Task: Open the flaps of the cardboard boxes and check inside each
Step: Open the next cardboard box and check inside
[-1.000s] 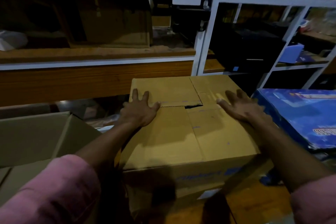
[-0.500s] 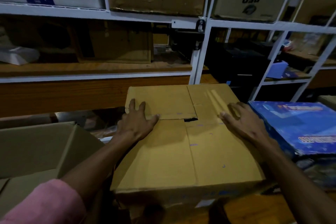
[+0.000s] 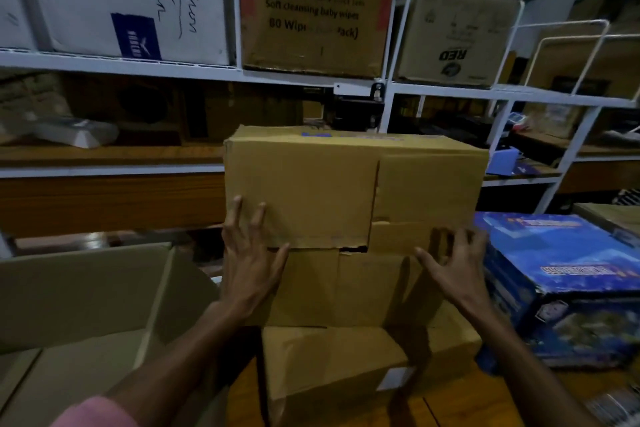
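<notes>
Evidently the flap-opening step is only being started: the closed cardboard box point(image 3: 349, 204), stacked on another box in front of the shelving, is touched by the spread, open left hand point(image 3: 251, 265) and right hand point(image 3: 453, 265), and a flap edge must seemingly be caught next.

My feed is dim; below the white metal shelf rail point(image 3: 194, 70) recesses fall into shadow. Edges bow, and detail is soft.

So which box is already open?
The big brown box on the left, beside the left hand: its flaps stand up. The others have closed flaps.
</notes>
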`<state>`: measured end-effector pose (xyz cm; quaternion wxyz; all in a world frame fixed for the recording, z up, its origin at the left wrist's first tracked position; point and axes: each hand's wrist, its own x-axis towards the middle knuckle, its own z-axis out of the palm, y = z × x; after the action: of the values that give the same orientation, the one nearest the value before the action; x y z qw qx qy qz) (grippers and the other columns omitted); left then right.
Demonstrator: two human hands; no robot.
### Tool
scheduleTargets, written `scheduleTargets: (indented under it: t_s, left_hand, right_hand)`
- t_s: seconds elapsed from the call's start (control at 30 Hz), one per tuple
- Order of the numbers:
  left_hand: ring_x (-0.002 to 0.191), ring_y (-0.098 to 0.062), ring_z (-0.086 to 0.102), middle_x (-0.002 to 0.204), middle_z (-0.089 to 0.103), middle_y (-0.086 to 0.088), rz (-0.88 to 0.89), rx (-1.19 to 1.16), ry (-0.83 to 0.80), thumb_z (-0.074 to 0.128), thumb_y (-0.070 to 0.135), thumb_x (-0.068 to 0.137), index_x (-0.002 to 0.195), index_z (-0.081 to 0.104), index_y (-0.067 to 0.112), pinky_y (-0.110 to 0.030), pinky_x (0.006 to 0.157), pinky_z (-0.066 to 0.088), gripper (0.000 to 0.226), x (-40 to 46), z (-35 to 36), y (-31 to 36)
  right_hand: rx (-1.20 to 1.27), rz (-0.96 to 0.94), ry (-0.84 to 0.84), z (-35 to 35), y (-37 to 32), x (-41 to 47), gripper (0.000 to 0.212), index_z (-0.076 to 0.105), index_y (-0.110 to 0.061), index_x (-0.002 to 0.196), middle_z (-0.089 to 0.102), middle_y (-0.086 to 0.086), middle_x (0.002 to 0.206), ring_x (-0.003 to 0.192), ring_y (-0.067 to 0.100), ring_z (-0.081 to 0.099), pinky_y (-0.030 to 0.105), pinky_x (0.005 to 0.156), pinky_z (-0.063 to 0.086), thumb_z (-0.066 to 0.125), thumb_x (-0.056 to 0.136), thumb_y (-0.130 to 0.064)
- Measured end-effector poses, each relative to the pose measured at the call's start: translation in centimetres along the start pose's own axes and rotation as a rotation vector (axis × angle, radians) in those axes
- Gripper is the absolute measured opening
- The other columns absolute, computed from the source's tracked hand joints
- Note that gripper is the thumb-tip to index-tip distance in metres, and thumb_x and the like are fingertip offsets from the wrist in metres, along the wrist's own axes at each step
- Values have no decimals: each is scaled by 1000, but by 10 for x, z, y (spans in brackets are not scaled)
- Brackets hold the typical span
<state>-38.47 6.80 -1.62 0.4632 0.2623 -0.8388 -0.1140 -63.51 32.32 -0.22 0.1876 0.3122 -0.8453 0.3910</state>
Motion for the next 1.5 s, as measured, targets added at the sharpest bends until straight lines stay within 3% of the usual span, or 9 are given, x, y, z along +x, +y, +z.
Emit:
scheduleTargets:
  t_s: [0.17, 0.27, 0.53, 0.67, 0.8, 0.97, 1.17, 1.37, 1.5]
  left_hand:
    - [148, -44, 23, 164, -2, -13, 44, -68, 73, 69, 46, 83, 155, 16, 22, -58, 97, 52, 93, 19, -37, 0]
    - [150, -46, 20, 165, -7, -9, 90, -68, 98, 81, 40, 77, 158, 9, 23, -60, 98, 51, 109, 46, -58, 10]
    - [133, -50, 37, 165, -11, -3, 89, 93, -195, 93, 27, 69, 158, -3, 42, -62, 93, 53, 131, 84, -81, 17]
    - [134, -48, 27, 161, -5, -9, 89, 122, -167, 88, 8, 72, 158, 4, 41, -52, 85, 57, 124, 69, -79, 17]
    - [132, -45, 27, 158, 4, -14, 128, 134, -88, 87, 8, 70, 156, 13, 37, -37, 72, 54, 117, 53, -79, 19]
    - [129, -48, 33, 145, 12, -12, 194, 88, 38, 87, 3, 69, 145, 27, 28, -45, 68, 61, 99, 42, -82, 17]
    - [118, -45, 39, 130, 18, -4, 125, 26, 119, 81, -2, 71, 126, 33, 24, -47, 67, 58, 78, 0, -69, 27]
    - [112, -38, 39, 121, 26, -7, 64, 63, 53, 79, 32, 83, 120, 42, 21, -46, 67, 56, 53, -73, -54, 13]
    - [112, -34, 33, 124, 32, -10, 59, 168, -74, 69, 42, 90, 116, 51, 22, -57, 87, 48, 38, -117, -45, 5]
  right_hand:
    - [56, -48, 87, -21, -24, -3, 80, 31, -24, 133, 22, 11, 139, 126, 36, 36, 44, 99, 45, 84, 75, -37]
    - [70, -156, 123, -40, -39, 16, 98, 26, -24, 143, 18, 15, 146, 136, 35, 28, 40, 105, 36, 89, 69, -32]
    - [-116, -250, -17, -66, -65, 62, 117, 10, -44, 149, -2, 2, 160, 146, 41, 13, 61, 115, 28, 91, 65, -34]
    - [-199, -190, -12, -71, -75, 56, 110, 18, -42, 148, 6, 1, 151, 135, 47, 23, 62, 102, 41, 91, 66, -35]
    - [-216, -184, 58, -83, -75, 43, 99, 33, -37, 137, 17, 7, 143, 131, 45, 30, 64, 90, 50, 94, 59, -34]
    - [-130, -242, 180, -92, -67, 22, 86, 40, -26, 127, 28, 20, 135, 122, 44, 42, 44, 74, 53, 94, 60, -25]
    - [-97, -148, 266, -67, -50, -20, 61, 41, -17, 111, 34, 24, 126, 117, 42, 42, 52, 75, 55, 86, 70, -13]
    - [-100, -10, 100, -32, -30, -82, 52, 42, -18, 111, 28, 14, 129, 124, 44, 33, 57, 88, 50, 75, 80, -45]
    - [-280, 13, -65, -10, -14, -120, 65, 52, -14, 116, 39, 18, 135, 137, 44, 30, 63, 112, 29, 44, 87, -72]
